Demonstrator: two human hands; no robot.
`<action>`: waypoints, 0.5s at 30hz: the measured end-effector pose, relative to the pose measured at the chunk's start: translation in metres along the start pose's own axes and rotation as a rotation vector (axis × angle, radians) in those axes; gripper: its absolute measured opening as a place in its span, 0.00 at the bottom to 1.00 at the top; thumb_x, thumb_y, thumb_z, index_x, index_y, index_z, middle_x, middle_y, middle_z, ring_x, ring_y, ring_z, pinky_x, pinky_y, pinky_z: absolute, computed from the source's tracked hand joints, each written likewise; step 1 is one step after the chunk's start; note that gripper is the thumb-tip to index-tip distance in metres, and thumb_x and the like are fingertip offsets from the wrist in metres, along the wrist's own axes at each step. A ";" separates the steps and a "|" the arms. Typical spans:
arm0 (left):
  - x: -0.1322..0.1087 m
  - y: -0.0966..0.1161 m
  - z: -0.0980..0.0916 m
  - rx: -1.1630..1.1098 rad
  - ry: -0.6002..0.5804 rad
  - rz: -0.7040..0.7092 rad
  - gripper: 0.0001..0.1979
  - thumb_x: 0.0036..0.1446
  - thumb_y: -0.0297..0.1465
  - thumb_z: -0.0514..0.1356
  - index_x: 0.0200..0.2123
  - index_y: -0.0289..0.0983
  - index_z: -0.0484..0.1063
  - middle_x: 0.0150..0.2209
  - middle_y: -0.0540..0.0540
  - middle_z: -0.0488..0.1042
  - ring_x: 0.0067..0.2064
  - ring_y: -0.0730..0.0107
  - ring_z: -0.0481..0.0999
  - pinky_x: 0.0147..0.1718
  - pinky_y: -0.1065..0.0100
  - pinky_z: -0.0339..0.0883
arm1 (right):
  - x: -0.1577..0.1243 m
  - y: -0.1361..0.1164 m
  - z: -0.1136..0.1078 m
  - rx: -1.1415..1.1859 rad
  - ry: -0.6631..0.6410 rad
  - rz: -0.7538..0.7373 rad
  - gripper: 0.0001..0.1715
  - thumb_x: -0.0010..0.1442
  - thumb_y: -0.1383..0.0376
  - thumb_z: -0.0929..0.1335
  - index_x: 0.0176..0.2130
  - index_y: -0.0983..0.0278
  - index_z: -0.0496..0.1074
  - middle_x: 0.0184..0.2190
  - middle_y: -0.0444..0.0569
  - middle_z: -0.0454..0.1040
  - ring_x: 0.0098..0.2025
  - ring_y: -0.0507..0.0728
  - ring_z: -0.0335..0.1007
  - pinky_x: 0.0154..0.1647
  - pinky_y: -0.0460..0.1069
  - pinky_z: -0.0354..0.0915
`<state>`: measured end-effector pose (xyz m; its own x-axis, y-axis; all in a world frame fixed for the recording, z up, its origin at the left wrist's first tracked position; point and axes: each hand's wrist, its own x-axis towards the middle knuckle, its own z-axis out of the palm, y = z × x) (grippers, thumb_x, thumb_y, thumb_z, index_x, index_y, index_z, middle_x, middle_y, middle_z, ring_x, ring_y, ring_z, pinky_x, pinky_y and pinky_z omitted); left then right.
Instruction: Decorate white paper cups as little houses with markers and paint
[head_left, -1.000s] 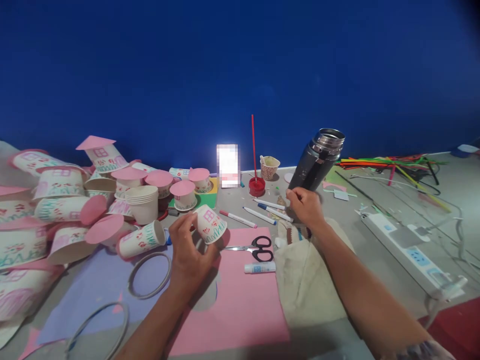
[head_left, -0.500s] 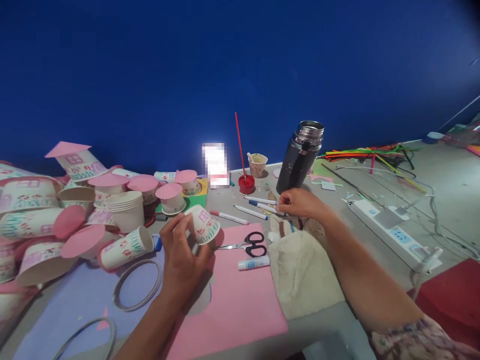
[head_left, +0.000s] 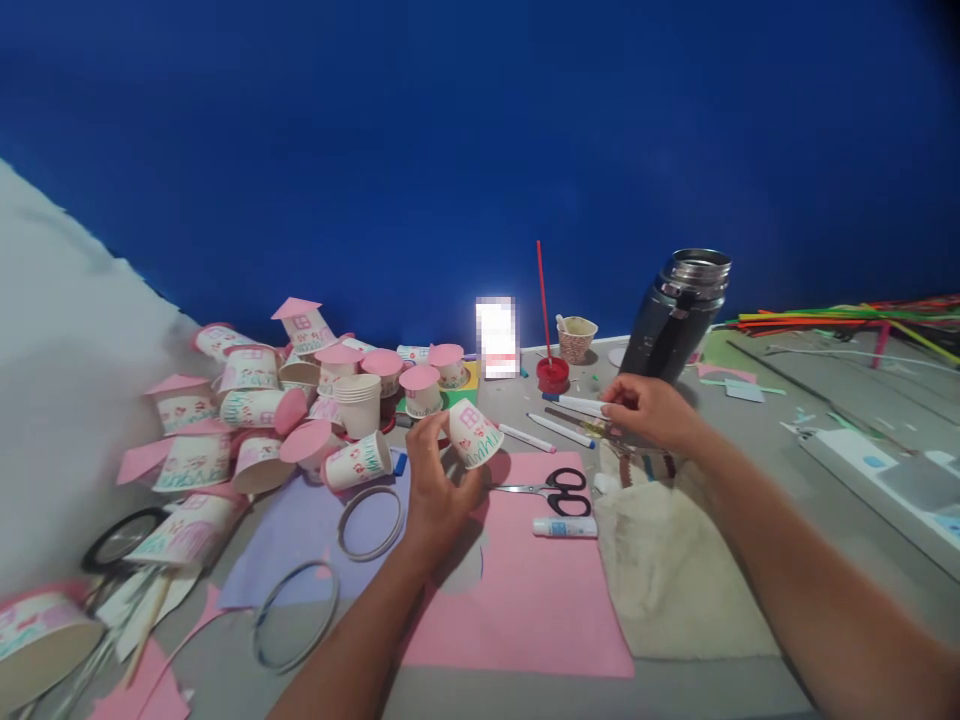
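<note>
A person's left hand and right hand work over a grey desk. The left hand's fingers pinch one decorated paper cup, tilted, wide rim downward, above the upper left part of one pink sheet. The right hand's fingers are pressed together on the end of one white marker with a dark blue tip. Two more markers lie on the desk between the hands.

On the pink sheet are one pair of scissors and one glue stick. To the left are two rings, one purple sheet, one stack of plain cups and a pile of pink-topped cups, too overlapped to count surely.

One red tub has a red stick standing in it. One small patterned cup holds something white, too small to identify. One dark flask stands open behind the right hand; its contents cannot be made out.

The pink sheet's right edge meets a beige cloth; grey desk shows beyond its near edge. The hands are well apart, with the scissors between and below them.
</note>
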<state>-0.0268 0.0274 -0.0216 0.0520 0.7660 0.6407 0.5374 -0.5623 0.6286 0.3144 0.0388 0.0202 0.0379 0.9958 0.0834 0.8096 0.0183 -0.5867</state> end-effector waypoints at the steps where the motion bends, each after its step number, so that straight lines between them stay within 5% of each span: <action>1: 0.000 0.000 0.000 -0.057 -0.005 -0.056 0.35 0.54 0.24 0.65 0.64 0.44 0.62 0.63 0.39 0.65 0.66 0.50 0.68 0.64 0.44 0.69 | 0.000 0.000 0.002 0.145 0.054 -0.003 0.09 0.60 0.58 0.71 0.36 0.62 0.77 0.24 0.43 0.77 0.26 0.53 0.69 0.29 0.47 0.61; 6: 0.006 -0.002 0.001 -0.485 -0.093 -0.353 0.36 0.49 0.25 0.64 0.63 0.43 0.62 0.66 0.38 0.67 0.69 0.50 0.69 0.66 0.47 0.68 | 0.003 -0.004 0.016 1.105 0.185 0.115 0.20 0.45 0.55 0.83 0.29 0.61 0.75 0.17 0.37 0.62 0.21 0.48 0.56 0.21 0.45 0.57; 9: 0.008 -0.002 0.002 -0.614 -0.120 -0.427 0.36 0.48 0.26 0.64 0.61 0.42 0.62 0.64 0.36 0.69 0.67 0.49 0.72 0.64 0.48 0.71 | 0.005 -0.012 0.027 1.293 0.109 0.152 0.24 0.42 0.53 0.84 0.26 0.62 0.72 0.18 0.36 0.57 0.20 0.47 0.51 0.18 0.43 0.54; 15: 0.001 -0.002 -0.001 -0.077 -0.032 -0.089 0.39 0.47 0.19 0.61 0.64 0.44 0.64 0.63 0.39 0.65 0.68 0.50 0.67 0.65 0.45 0.69 | 0.003 -0.022 0.040 1.368 -0.023 0.198 0.27 0.42 0.50 0.85 0.32 0.64 0.78 0.20 0.37 0.61 0.21 0.45 0.50 0.18 0.41 0.52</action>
<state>-0.0289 0.0288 -0.0213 0.0346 0.8227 0.5675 0.4745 -0.5133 0.7151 0.2734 0.0453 0.0009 0.0635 0.9931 -0.0983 -0.4225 -0.0625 -0.9042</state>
